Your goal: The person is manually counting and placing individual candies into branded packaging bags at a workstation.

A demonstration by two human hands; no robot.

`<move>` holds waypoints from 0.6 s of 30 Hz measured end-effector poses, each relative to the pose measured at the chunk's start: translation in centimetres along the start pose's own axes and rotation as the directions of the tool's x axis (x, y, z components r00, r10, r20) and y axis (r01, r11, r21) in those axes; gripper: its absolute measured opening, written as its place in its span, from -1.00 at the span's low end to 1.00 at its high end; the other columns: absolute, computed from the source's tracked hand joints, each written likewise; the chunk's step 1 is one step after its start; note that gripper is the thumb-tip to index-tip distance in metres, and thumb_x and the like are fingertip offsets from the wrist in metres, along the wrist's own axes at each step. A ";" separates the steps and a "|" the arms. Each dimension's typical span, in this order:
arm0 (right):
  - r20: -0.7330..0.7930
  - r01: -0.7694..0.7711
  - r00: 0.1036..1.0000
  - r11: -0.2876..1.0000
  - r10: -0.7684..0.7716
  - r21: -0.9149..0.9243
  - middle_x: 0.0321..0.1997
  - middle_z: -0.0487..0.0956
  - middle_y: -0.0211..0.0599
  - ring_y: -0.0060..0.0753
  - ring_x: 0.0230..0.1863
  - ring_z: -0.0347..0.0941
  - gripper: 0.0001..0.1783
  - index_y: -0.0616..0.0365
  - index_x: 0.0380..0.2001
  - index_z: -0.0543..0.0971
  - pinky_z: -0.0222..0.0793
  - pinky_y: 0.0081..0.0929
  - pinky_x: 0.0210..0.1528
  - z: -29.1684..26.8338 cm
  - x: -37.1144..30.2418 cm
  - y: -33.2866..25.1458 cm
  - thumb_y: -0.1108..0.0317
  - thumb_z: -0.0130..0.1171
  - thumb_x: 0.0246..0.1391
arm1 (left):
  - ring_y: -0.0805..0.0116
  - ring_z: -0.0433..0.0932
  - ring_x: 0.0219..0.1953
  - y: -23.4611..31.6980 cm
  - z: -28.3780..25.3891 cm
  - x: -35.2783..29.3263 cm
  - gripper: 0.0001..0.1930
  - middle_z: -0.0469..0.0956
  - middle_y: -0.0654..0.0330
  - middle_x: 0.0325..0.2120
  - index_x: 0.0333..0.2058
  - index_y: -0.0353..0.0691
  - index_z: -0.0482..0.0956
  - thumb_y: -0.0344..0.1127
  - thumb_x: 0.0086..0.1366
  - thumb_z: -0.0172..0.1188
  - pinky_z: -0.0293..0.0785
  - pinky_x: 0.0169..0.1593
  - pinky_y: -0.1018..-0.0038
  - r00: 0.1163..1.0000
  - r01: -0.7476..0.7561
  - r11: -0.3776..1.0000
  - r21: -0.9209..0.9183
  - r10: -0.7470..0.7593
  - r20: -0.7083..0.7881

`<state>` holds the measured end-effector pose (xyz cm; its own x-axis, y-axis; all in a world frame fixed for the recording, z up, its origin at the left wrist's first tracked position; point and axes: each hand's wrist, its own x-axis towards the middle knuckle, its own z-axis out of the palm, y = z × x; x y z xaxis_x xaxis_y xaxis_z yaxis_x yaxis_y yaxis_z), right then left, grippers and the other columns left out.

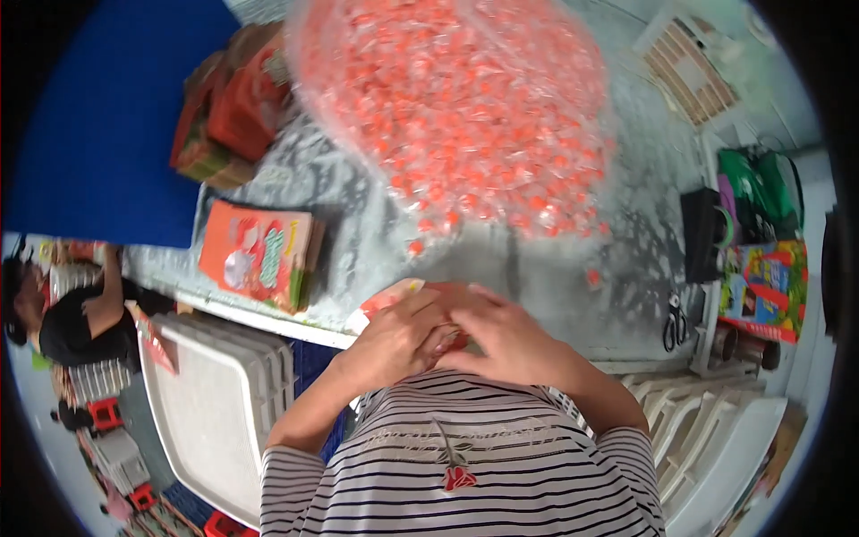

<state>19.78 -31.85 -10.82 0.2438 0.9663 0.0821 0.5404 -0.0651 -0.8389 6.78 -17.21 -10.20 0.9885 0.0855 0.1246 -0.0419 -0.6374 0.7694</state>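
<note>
At the table's near edge, close to my body, my left hand (398,333) and my right hand (508,338) come together on an orange-red printed packet (390,295). The fingers of both hands are bent round it and hide most of it; its left corner shows past my left knuckles. Beyond my hands lies a large heap of small orange-red pieces in clear wrappers (483,116), with clear plastic film about it. One loose wrapped piece (593,278) sits to the right, nearer to me. Left of my hands is a stack of flat orange-red packets (255,255).
More orange-red packets (240,103) stand at the far left beside a blue panel (107,116). Black-handled scissors (674,324) lie at the right edge near a black holder (702,234). Stacked white trays (210,403) stand lower left, with a person in black (85,318) beyond.
</note>
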 end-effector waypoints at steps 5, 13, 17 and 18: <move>0.424 0.122 0.901 0.991 -0.091 -0.048 -0.25 0.54 -0.06 0.00 0.00 0.40 -0.62 0.21 -0.33 0.52 0.25 -0.13 0.14 -0.8 0.0 2.1 0.09 0.25 0.01 | 0.03 0.48 -0.24 1.7 0.7 0.3 -0.93 0.46 0.03 -0.36 -0.45 -0.30 0.52 -0.48 0.09 0.23 0.46 -0.22 0.22 0.994 -0.106 0.992 0.071 0.104 0.027; -0.578 -0.422 0.811 0.777 0.094 -0.466 0.17 0.38 -0.10 0.02 0.19 0.24 -0.48 0.17 0.08 0.42 0.10 -0.13 0.25 -8.6 -2.8 14.9 0.17 0.19 0.08 | 0.01 0.49 -0.26 0.6 -0.6 -0.4 -0.88 0.51 0.03 -0.39 -0.43 -0.33 0.51 -0.49 0.05 0.28 0.48 -0.26 0.26 0.985 0.160 0.986 0.054 -0.156 -0.079; -0.524 -0.362 0.851 0.755 0.028 -0.547 0.29 0.25 -0.11 0.05 0.29 0.10 -0.49 0.17 0.08 0.42 0.08 -0.18 0.28 -6.6 -6.0 18.3 0.28 0.19 0.05 | 0.04 0.52 -0.34 0.9 -0.5 -0.6 -0.88 0.52 0.03 -0.38 -0.41 -0.35 0.52 -0.49 0.07 0.28 0.50 -0.29 0.30 0.966 0.232 0.972 -0.042 -0.235 -0.104; -0.527 -0.372 0.848 0.766 0.051 -0.525 0.28 0.26 -0.10 0.06 0.27 0.12 -0.50 0.18 0.07 0.42 0.06 -0.16 0.29 -5.6 -6.8 18.2 0.27 0.20 0.05 | 0.06 0.52 -0.36 1.1 -0.5 -0.7 -0.89 0.52 0.04 -0.38 -0.40 -0.35 0.53 -0.49 0.08 0.27 0.50 -0.30 0.32 0.942 0.323 0.944 -0.064 -0.327 -0.072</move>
<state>32.45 -41.04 -23.65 0.6587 0.6854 0.3106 0.7457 -0.5397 -0.3906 5.95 -17.59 -9.19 0.9347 0.3439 -0.0893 0.2702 -0.5250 0.8071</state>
